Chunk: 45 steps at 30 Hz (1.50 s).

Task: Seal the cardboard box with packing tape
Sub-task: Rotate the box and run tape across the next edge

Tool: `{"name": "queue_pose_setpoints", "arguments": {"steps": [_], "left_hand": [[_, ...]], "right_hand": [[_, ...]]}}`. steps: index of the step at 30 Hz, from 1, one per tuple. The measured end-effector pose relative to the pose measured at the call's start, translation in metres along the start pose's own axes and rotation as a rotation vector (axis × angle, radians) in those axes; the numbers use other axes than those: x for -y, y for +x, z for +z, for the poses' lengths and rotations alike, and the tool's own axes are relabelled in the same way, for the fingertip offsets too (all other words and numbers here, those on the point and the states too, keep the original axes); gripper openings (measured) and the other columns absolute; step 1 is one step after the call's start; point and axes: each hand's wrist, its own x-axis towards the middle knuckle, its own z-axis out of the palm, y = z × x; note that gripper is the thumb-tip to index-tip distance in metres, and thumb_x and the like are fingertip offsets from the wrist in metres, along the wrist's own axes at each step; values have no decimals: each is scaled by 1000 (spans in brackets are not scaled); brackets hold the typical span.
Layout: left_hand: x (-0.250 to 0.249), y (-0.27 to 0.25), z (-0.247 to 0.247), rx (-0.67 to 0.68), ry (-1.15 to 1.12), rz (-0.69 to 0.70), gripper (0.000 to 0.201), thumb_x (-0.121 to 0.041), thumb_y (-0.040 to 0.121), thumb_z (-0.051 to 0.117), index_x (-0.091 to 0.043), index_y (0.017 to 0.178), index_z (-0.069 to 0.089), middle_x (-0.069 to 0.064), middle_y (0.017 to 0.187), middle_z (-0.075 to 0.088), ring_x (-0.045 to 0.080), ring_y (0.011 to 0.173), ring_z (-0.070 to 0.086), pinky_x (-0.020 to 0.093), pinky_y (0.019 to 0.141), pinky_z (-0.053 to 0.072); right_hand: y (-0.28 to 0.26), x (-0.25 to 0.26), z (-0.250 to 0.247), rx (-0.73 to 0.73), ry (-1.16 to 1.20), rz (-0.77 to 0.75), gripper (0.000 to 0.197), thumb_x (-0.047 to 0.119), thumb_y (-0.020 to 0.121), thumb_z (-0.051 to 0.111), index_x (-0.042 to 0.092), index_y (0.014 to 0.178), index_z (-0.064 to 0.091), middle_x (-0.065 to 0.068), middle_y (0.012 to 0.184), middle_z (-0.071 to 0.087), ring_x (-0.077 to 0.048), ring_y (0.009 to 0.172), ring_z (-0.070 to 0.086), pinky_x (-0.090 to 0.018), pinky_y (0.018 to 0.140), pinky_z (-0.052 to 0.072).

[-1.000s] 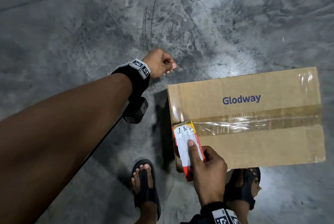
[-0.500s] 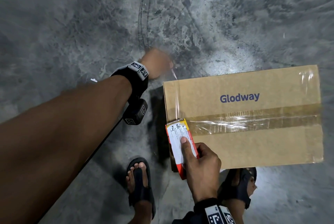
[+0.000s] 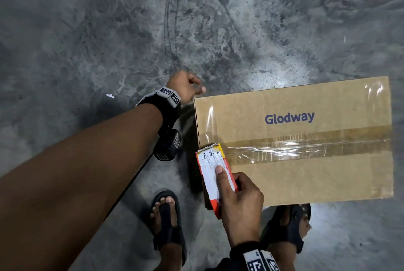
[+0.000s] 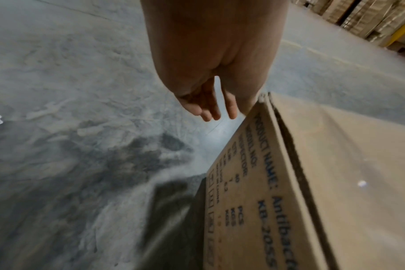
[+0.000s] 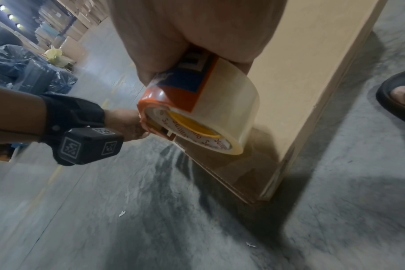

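A brown cardboard box printed "Glodway" lies on the concrete floor, with shiny clear tape along its centre seam. My right hand grips a red-orange tape dispenser with a white label at the box's left edge, forefinger lying on the label. The right wrist view shows the clear tape roll hanging beside the box wall. A clear strip runs from the dispenser toward the far left corner. There my left hand touches the corner, its fingers hanging relaxed.
My two feet in black sandals stand close to the box's near side. Stacked cartons and dark plastic-wrapped bundles stand far off. Bare grey concrete floor surrounds the box.
My left hand has come down from above the floor to the box's far left corner, and the clear strip now lies along the box top. The right hand keeps the dispenser in place.
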Motion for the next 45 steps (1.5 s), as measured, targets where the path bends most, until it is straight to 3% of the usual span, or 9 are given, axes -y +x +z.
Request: {"name": "queue_pose_setpoints", "arguments": {"steps": [3,6,8,10,12,15,19,32,45], "left_hand": [[-7,-13,-4,9,-44,108,46,-53,90,56,-12,84,74,13,80,74,28,74,69,44,76,57],[-15,-34,-6,203,155,166,56,-52,97,45,-13,57,53,6,52,54,20,48,53,32,52,41],[-21,-42,-9,287,306,164,58,-47,101,39,-12,55,38,4,50,40,18,48,42,29,52,30],[-29,-49,-13,331,392,148,58,-46,103,31,-6,65,48,13,65,53,27,69,56,30,67,39],[-35,-56,-11,333,440,215,55,-41,105,28,4,109,58,27,116,62,33,115,58,34,100,40],[-34,-80,5,287,491,376,61,-36,105,28,3,151,22,21,161,18,29,152,13,34,123,8],[-23,-92,20,397,519,339,67,-39,105,22,-1,154,-5,15,163,-14,26,151,-16,39,124,-5],[-4,-94,34,321,577,423,67,-36,104,22,-4,153,-13,13,161,-24,25,149,-24,37,120,-12],[1,-96,37,290,579,449,67,-35,104,23,-5,153,-12,12,161,-24,25,149,-23,39,122,-9]], "right_hand": [[-1,2,0,-12,1,0,52,57,91,67,13,63,63,-4,50,65,-23,49,66,-39,49,55],[-4,6,-1,-29,5,2,50,54,92,66,14,64,63,-4,50,65,-21,50,66,-36,51,52],[-5,7,-2,-33,8,3,48,53,94,65,15,65,64,-2,53,66,-17,52,65,-34,50,50],[-8,8,-3,-43,8,3,46,51,95,64,16,65,63,1,53,64,-13,52,62,-27,50,43],[-10,8,-3,-46,2,-7,46,50,96,63,14,66,63,3,55,62,-13,55,59,-28,53,39],[-8,8,-3,-51,-18,-30,47,50,96,62,16,64,59,6,56,58,-20,57,57,-32,55,39],[-8,10,-2,-35,-48,-53,49,52,97,61,16,63,55,2,57,58,-25,58,57,-33,54,38],[-55,-40,-21,-32,-125,18,56,66,89,58,18,61,59,-7,57,66,-28,61,68,-42,63,56],[-48,-28,-14,-27,-175,88,55,57,94,61,11,64,60,-17,68,70,-40,74,65,-41,68,51]]}}
